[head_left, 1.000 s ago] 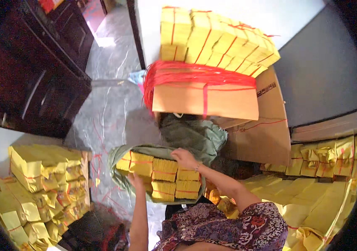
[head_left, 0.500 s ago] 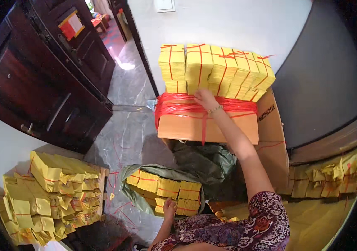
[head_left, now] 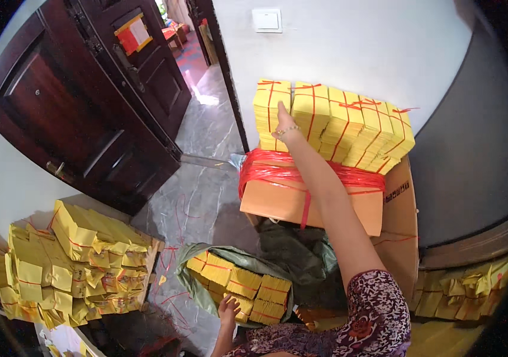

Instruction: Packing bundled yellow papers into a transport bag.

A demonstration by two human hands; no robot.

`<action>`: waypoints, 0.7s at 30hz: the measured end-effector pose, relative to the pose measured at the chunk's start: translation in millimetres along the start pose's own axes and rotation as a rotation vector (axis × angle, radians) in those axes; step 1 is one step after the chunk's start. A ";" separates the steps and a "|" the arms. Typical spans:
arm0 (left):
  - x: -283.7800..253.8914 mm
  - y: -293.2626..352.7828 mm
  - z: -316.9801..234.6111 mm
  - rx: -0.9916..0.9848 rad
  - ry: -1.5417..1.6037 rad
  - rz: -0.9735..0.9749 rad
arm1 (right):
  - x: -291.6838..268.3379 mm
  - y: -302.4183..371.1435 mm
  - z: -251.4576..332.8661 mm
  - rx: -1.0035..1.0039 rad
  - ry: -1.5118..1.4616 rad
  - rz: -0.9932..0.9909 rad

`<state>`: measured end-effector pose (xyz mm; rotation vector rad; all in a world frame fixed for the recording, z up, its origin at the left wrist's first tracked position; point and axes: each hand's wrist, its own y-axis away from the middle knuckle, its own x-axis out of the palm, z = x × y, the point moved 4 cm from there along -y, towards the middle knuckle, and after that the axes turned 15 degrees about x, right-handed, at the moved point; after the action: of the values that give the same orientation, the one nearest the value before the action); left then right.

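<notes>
My right hand reaches to the yellow paper bundles tied with red string, stacked in a row against the wall. Its stretched fingers lie at the gap between the two leftmost bundles, touching or just in front of them; it grips nothing visible. A wooden-coloured board wrapped in red plastic strapping supports the stack. My left hand hovers, fingers apart, over or against more tied bundles in an open green sack.
Loose yellow paper bundles are piled at the left. A cardboard box stands beside the board, with more yellow paper at the right. Red string scraps lie on the grey floor. A dark door stands at the upper left.
My right hand has gone from low in front of the stack up to its leftmost bundles, fingers now stretched. My left hand's curled fingers have spread. The view has shifted.
</notes>
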<state>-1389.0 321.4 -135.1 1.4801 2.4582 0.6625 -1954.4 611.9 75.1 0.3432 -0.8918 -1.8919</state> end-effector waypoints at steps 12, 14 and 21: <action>75.6 -101.8 -72.4 0.655 -0.232 0.278 | -1.1 -8.9 -62.0 -0.373 -0.015 -0.295; 138.7 -151.7 -120.5 0.659 -0.272 0.331 | -21.9 -23.8 -61.7 -0.465 -0.060 -0.324; 344.0 -234.6 -323.5 0.903 -0.229 0.447 | -33.3 -30.8 -92.0 -0.420 -0.239 -0.128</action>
<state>-1864.1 440.2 60.4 2.2615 2.3355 -0.6585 -1905.4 608.6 -14.9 -0.0849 -0.6106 -2.2117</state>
